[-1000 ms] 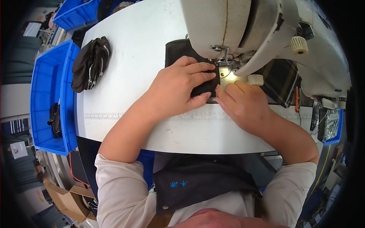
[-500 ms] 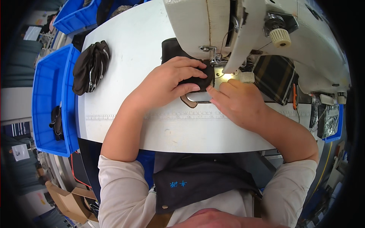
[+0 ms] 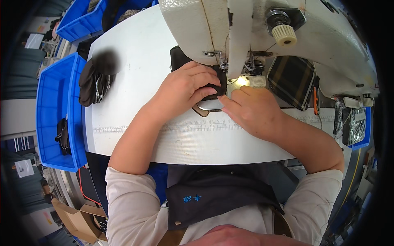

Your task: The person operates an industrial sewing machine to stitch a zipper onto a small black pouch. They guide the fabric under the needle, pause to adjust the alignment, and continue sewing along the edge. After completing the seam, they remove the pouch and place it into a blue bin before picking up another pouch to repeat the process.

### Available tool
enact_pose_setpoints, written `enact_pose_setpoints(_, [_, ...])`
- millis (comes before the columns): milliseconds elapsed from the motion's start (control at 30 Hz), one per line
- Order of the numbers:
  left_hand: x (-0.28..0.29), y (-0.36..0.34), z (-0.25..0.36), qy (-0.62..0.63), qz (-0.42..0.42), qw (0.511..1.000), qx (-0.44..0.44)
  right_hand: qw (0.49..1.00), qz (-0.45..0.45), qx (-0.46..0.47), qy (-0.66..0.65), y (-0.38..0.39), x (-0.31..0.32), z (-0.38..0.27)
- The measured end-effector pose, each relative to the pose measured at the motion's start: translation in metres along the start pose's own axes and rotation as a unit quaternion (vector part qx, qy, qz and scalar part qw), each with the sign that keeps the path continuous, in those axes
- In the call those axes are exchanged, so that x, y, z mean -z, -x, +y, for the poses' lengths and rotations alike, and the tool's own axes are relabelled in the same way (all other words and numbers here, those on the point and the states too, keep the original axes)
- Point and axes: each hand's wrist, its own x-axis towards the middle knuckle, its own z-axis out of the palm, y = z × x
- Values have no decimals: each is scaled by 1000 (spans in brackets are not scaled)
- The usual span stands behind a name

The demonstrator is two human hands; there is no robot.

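A dark fabric piece (image 3: 177, 58) lies on the white sewing table, its right edge beside the lit needle plate of the sewing machine (image 3: 316, 39). My left hand (image 3: 184, 88) rests over it, fingers bent and thumb close to them, gripping a fold of the cloth. At the near right corner of the fabric, my right hand (image 3: 256, 108) pinches the edge between thumb and forefinger, its other fingers curled in. A small tan-edged part (image 3: 200, 111) shows below the left hand. My fingers hide much of the fabric.
A dark zippered bundle (image 3: 92, 84) lies at the table's left, partly blurred, beside a blue bin (image 3: 55, 123) holding a dark item. Right of the needle, a plaid fabric piece (image 3: 292, 82) sits next to orange-handled snips (image 3: 316, 100). A printed ruler (image 3: 197, 125) crosses the table.
My left fingers have drawn in toward the thumb, from lying flatter on the fabric. The machine head appears farther left as the view shifts. My right hand keeps its pinch.
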Motion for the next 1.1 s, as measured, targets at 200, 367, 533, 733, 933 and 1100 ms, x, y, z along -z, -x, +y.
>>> enact_pose_setpoints(200, [-3, 0, -1, 89, 7, 996, 24, 1000, 5, 6, 7, 0, -1, -1])
enact_pose_setpoints(367, [3, 1, 1, 77, -37, 995, 48, 1000, 6, 5, 3, 1, -2, -1])
enact_pose_setpoints(533, [4, 1, 5, 49, -25, 998, 19, 999, -43, -10, -29, 0, 2, -2])
enact_pose_setpoints(733, [4, -1, 5, 58, -24, 998, 16, 1000, -23, -6, -10, 0, 1, -2])
enact_pose_setpoints(933, [4, 1, 5, 36, -16, 999, 11, 999, -36, -14, -31, -1, 1, -3])
enact_pose_setpoints(1100, [0, 3, 7, 24, -9, 999, 23, 999, -35, -22, -31, -5, 7, -4])
